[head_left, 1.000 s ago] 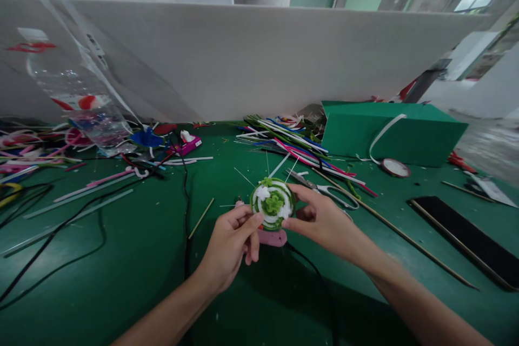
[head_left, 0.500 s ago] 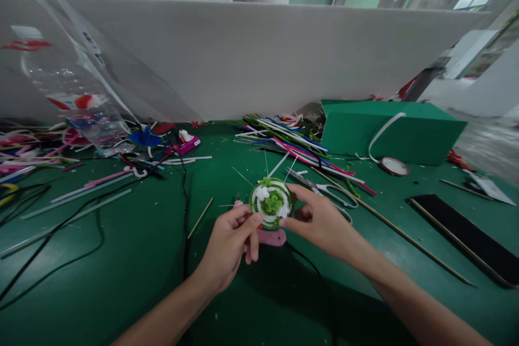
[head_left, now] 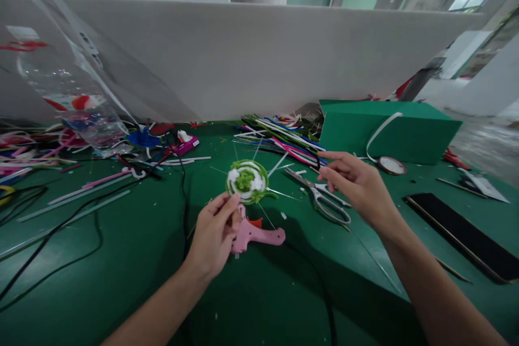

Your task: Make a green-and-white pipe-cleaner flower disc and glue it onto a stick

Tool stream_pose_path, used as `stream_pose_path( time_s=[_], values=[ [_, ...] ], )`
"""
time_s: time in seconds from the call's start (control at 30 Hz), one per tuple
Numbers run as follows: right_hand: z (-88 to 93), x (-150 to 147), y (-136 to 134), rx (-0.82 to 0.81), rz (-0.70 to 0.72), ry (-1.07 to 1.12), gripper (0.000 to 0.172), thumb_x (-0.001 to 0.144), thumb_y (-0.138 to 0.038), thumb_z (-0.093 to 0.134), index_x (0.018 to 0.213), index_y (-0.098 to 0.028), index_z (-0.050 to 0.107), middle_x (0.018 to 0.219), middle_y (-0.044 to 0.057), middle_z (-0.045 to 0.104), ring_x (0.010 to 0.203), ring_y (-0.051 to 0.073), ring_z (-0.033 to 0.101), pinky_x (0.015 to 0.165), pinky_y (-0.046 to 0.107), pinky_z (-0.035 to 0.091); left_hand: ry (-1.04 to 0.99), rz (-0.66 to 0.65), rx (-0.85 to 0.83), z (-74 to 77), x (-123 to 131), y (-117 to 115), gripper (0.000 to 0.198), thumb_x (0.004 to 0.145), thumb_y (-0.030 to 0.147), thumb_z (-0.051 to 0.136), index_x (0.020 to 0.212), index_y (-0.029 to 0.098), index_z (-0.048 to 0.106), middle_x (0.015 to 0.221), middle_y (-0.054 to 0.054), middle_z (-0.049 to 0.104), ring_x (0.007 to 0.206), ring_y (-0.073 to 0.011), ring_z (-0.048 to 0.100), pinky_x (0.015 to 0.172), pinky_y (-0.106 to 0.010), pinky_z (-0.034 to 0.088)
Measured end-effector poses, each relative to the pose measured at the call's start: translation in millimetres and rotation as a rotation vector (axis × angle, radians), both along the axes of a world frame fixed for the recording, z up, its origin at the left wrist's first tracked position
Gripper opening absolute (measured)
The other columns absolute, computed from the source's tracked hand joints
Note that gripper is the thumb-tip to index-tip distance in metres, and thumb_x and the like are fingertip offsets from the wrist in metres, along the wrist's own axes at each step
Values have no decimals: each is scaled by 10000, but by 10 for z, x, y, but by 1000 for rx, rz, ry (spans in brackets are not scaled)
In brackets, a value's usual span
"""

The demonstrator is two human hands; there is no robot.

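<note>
My left hand [head_left: 214, 232] pinches the lower edge of a round green-and-white spiral [head_left: 247, 181] of fuzzy pipe cleaner, with a green tuft at its middle. Thin clear strands fan out around the disc. Just below it on the table lies a pink glue gun [head_left: 255, 235] with an orange trigger, partly behind my left fingers. My right hand [head_left: 348, 181] is off the disc, index finger and thumb apart, above the scissors [head_left: 328, 205] and close to the bundle of coloured pipe cleaners [head_left: 284, 138]. I see nothing between its fingers.
A green box [head_left: 389, 130] stands at the back right, with a roll of tape [head_left: 391, 165] before it. At right lies a black phone-like slab [head_left: 462, 235]. A plastic bottle [head_left: 77, 97] stands at left among loose pipe cleaners. Black cables [head_left: 182, 189] cross the green table.
My right hand has let go of the spiral disc and moved right and up toward the pipe cleaners. The left hand has shifted the disc left and up, uncovering the glue gun.
</note>
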State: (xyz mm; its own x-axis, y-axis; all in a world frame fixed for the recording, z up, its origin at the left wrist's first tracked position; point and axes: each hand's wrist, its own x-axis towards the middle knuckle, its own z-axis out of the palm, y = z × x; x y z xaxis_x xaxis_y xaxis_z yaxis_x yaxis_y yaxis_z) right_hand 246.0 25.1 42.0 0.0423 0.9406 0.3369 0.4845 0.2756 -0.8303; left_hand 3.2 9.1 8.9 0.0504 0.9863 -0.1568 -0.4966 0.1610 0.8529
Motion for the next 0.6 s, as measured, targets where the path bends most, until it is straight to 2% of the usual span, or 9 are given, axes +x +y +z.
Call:
stream_pose_path(
  time_s=[0.07, 0.13, 0.23, 0.33, 0.4, 0.47, 0.53, 0.6],
  values=[
    [-47, 82, 49, -12, -98, -151, 274, 841, -358, 497, 950, -157, 648, 543, 8, 597, 466, 130, 512, 474, 244, 396, -83, 67, -20, 24, -50, 50, 164, 709, 148, 699, 669, 151, 539, 403, 94, 458, 335, -5, 386, 334, -72, 308],
    [-111, 105, 84, -20, -151, -264, 269, 847, -358, 482, 874, -165, 667, 460, -8, 567, 447, 141, 529, 493, 252, 400, -114, 90, -25, 39, -88, 80, 174, 680, 139, 720, 698, 149, 548, 431, 100, 454, 342, 5, 377, 345, -65, 313],
    [-169, 73, 104, 19, -178, -356, 280, 852, -306, 479, 1077, -198, 606, 456, -34, 574, 449, 145, 553, 562, 267, 420, -127, 79, -30, 43, -111, 81, 161, 686, 144, 716, 721, 144, 558, 432, 99, 443, 343, 5, 367, 345, -66, 311],
    [-172, 58, 117, 46, -218, -369, 496, 856, -298, 474, 1334, -214, 371, 564, -23, 640, 426, 140, 537, 546, 267, 418, -141, 58, -27, 41, -106, 57, 149, 701, 133, 703, 702, 139, 553, 441, 92, 452, 340, 5, 367, 342, -73, 313],
    [-178, 91, 143, 33, -223, -377, 587, 855, -315, 471, 1391, -198, 263, 655, 7, 678, 448, 149, 555, 534, 265, 419, -148, 52, -21, 41, -101, 48, 158, 700, 121, 701, 687, 139, 545, 467, 88, 469, 341, 9, 372, 344, -76, 321],
    [-204, 149, 181, -6, -214, -435, 506, 857, -329, 454, 1335, -179, 383, 661, 28, 682, 492, 166, 585, 546, 267, 421, -149, 50, -20, 40, -99, 49, 157, 701, 111, 698, 685, 137, 544, 491, 83, 488, 345, 11, 378, 343, -76, 323],
    [-243, 206, 221, -46, -199, -498, 355, 853, -330, 444, 1135, -171, 591, 618, 37, 670, 539, 184, 609, 571, 270, 423, -148, 45, -23, 40, -96, 56, 148, 703, 107, 695, 689, 133, 549, 502, 78, 499, 347, 13, 381, 341, -74, 322],
    [-276, 240, 247, -66, -184, -525, 306, 837, -322, 463, 1035, -176, 646, 576, 30, 657, 563, 195, 620, 586, 274, 423, -149, 43, -25, 43, -86, 63, 144, 701, 108, 697, 688, 131, 555, 493, 78, 496, 346, 12, 383, 335, -73, 314]
  ],
)
